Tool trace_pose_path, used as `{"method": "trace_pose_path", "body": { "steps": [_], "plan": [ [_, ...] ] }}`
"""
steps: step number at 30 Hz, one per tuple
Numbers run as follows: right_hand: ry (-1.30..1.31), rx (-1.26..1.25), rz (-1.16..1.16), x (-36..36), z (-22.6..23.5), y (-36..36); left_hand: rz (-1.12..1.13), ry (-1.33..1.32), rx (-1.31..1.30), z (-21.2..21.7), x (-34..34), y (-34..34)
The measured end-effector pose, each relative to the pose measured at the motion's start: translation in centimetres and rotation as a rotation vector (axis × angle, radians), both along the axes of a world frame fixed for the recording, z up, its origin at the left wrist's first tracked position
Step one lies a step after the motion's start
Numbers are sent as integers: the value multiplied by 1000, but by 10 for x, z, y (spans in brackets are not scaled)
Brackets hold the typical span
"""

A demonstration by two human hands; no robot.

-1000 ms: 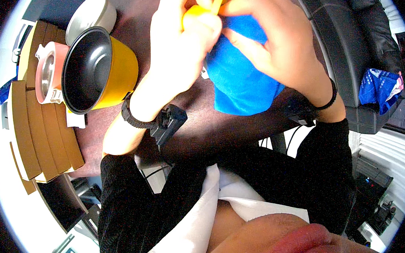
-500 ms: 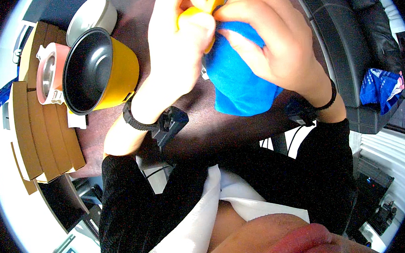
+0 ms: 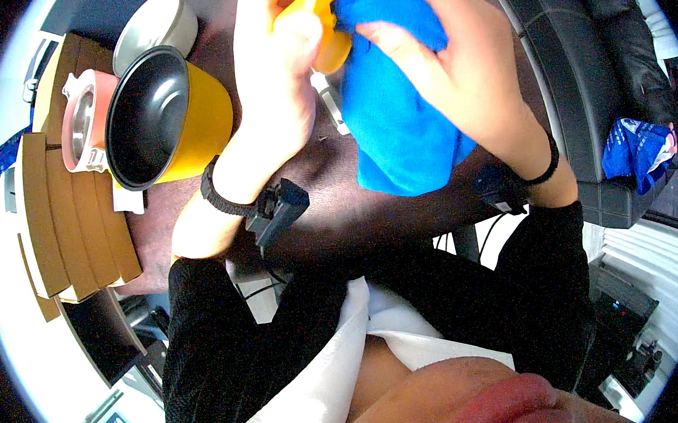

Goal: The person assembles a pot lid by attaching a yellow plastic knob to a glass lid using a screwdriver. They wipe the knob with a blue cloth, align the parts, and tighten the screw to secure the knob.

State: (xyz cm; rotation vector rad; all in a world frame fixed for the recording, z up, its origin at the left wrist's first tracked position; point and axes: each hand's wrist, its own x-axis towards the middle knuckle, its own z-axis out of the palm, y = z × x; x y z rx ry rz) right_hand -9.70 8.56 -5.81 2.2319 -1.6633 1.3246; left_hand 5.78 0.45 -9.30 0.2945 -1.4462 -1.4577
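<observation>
At the far middle of the view, my left hand (image 3: 279, 90) is closed around a small yellow curved piece (image 3: 333, 35), whose exact kind I cannot make out. My right hand (image 3: 474, 60) grips a bright blue cloth (image 3: 400, 128), its bunched upper end pressed against the yellow piece and the rest hanging down over the table. The fingertips of both hands are partly hidden by these things or cut off by the top edge. A small white object (image 3: 333, 106) shows on the table between my left hand and the cloth.
On the left of the dark brown table (image 3: 315, 205) stand a yellow pot with a black inside (image 3: 210, 114), a white pot (image 3: 150, 36) and a pink appliance (image 3: 85, 123). Cardboard boxes (image 3: 80, 222) line the left edge. A black sofa (image 3: 581, 77) with a blue bag (image 3: 632, 152) is at right.
My left hand and the yellow piece have shifted slightly left and away from my right fingers. More of the blue cloth's upper end shows, now against the yellow piece.
</observation>
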Motion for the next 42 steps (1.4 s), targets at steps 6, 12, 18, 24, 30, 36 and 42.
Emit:
{"method": "trace_pose_path", "body": {
  "steps": [6, 12, 18, 24, 30, 36, 42],
  "plan": [
    [337, -61, -2, -4, -2, 1, 17, -119, -168, -1, -5, 4],
    [386, -85, 45, -4, 5, 1, 0, -82, -70, -7, -8, 4],
    [211, -352, 75, -5, -2, -4, -117, 36, 92, 4, -4, 4],
    [120, -255, 158, -3, 1, 0, -68, -43, 27, 4, -5, 11],
    [-46, -85, 216, -6, 8, 2, -79, -83, 15, 5, -8, 10],
    [79, -151, 260, -10, -6, -3, -47, -151, -105, -3, -6, 6],
    [243, -152, 235, -5, -3, 3, -86, -83, -62, -7, -10, 9]
  ]
}}
